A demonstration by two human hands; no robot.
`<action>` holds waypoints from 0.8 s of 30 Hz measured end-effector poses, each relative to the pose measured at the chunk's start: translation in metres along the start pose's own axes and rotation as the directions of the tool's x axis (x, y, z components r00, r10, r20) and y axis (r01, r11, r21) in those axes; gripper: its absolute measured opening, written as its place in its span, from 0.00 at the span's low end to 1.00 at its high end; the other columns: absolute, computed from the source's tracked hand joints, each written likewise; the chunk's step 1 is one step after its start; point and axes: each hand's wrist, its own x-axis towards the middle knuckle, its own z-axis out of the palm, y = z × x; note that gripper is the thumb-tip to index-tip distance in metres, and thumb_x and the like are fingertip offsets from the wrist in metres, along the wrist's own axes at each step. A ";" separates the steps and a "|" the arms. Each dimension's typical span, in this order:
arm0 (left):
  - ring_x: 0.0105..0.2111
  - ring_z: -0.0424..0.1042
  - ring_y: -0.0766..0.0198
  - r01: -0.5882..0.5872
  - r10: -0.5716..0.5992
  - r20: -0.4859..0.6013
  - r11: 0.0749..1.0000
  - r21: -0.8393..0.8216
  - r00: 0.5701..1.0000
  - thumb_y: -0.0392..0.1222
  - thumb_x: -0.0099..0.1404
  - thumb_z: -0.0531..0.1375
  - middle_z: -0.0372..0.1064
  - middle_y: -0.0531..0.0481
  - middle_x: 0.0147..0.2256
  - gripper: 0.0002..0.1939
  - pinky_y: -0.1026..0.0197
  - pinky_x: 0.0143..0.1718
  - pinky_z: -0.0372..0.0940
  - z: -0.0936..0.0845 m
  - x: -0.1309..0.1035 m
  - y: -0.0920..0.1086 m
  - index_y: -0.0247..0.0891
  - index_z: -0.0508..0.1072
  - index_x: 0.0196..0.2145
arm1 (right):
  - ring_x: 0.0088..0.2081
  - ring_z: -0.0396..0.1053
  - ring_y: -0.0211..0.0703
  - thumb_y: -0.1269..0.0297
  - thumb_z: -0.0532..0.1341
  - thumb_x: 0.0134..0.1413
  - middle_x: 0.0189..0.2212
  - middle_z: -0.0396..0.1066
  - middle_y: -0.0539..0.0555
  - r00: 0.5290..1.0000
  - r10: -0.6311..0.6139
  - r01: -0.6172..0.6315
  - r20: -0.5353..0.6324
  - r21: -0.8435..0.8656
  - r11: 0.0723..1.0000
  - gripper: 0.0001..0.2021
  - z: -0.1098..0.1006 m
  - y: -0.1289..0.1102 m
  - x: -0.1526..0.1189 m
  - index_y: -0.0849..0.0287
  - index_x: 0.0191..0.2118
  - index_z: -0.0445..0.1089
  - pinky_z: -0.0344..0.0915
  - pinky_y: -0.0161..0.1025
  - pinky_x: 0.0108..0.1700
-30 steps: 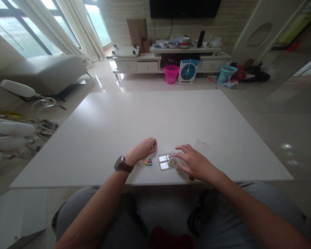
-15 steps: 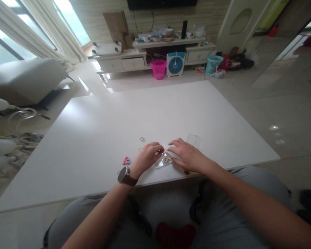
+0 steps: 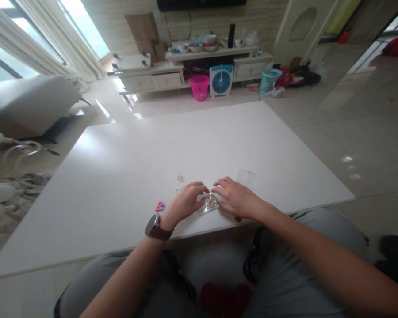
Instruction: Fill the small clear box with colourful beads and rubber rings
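The clear box [image 3: 207, 210] lies at the near side of the table [image 3: 172, 145]. The left hand [image 3: 187, 198] bends over its left part; whether it holds something, I cannot tell. The right hand [image 3: 232, 195], moderately wide, is at its right side.

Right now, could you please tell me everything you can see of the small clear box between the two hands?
The small, clear, plastic-looking box lies flat on the white table, near the edge closest to the person. Round gold-coloured pieces show inside, with shiny silvery ones just beyond. The left hand's grip hides part of its left side; the right hand's grip is by its right edge. Whether either touches it is too small to tell.
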 end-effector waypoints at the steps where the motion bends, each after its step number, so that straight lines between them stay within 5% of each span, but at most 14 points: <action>1: 0.37 0.71 0.62 0.015 -0.015 0.009 1.000 -0.009 1.000 0.31 0.61 0.58 0.72 0.47 0.38 0.11 0.60 0.40 0.65 -0.006 -0.002 -0.002 0.38 0.76 0.39 | 0.55 0.61 0.54 0.65 0.61 0.61 0.52 0.67 0.62 1.000 -0.001 0.001 0.001 0.007 1.000 0.14 0.002 0.000 0.000 0.59 0.52 0.70 0.65 0.52 0.56; 4: 0.35 0.71 0.63 0.079 -0.078 -0.045 0.997 0.015 0.996 0.32 0.61 0.57 0.72 0.48 0.36 0.10 0.61 0.39 0.65 -0.029 -0.012 -0.012 0.38 0.76 0.38 | 0.57 0.59 0.54 0.62 0.60 0.62 0.56 0.64 0.62 1.000 -0.012 0.012 0.016 0.006 1.000 0.18 0.010 -0.001 0.001 0.57 0.57 0.67 0.64 0.53 0.56; 9: 0.31 0.71 0.64 0.241 -0.231 -0.083 0.962 0.132 0.969 0.37 0.60 0.58 0.73 0.50 0.32 0.08 0.62 0.36 0.65 -0.066 -0.034 -0.036 0.38 0.76 0.35 | 0.59 0.56 0.57 0.58 0.59 0.64 0.59 0.62 0.61 0.999 0.008 -0.006 0.049 -0.035 0.999 0.13 0.019 -0.001 0.003 0.56 0.50 0.71 0.62 0.53 0.56; 14: 0.29 0.71 0.63 0.445 -0.451 -0.023 0.870 0.213 0.892 0.40 0.60 0.58 0.75 0.49 0.29 0.08 0.62 0.32 0.65 -0.084 -0.051 -0.061 0.38 0.77 0.34 | 0.59 0.56 0.57 0.58 0.58 0.64 0.58 0.63 0.61 0.999 0.000 0.000 0.053 -0.017 1.000 0.13 0.020 0.002 0.004 0.56 0.51 0.71 0.62 0.54 0.56; 17: 0.27 0.71 0.63 0.488 -0.510 0.053 0.845 0.220 0.859 0.41 0.58 0.59 0.74 0.49 0.26 0.07 0.63 0.28 0.63 -0.086 -0.056 -0.065 0.38 0.76 0.28 | 0.58 0.57 0.57 0.59 0.59 0.64 0.57 0.64 0.61 0.998 -0.004 0.004 0.060 -0.012 1.000 0.13 0.017 0.001 0.004 0.57 0.51 0.71 0.63 0.54 0.56; 24: 0.26 0.70 0.64 0.415 -0.447 0.122 0.883 0.220 0.886 0.32 0.54 0.59 0.74 0.50 0.27 0.08 0.63 0.29 0.62 -0.056 -0.044 -0.051 0.38 0.78 0.29 | 0.58 0.57 0.56 0.64 0.59 0.63 0.55 0.65 0.62 0.999 -0.037 0.038 -0.015 0.012 0.999 0.13 0.010 -0.003 0.003 0.58 0.52 0.71 0.62 0.55 0.58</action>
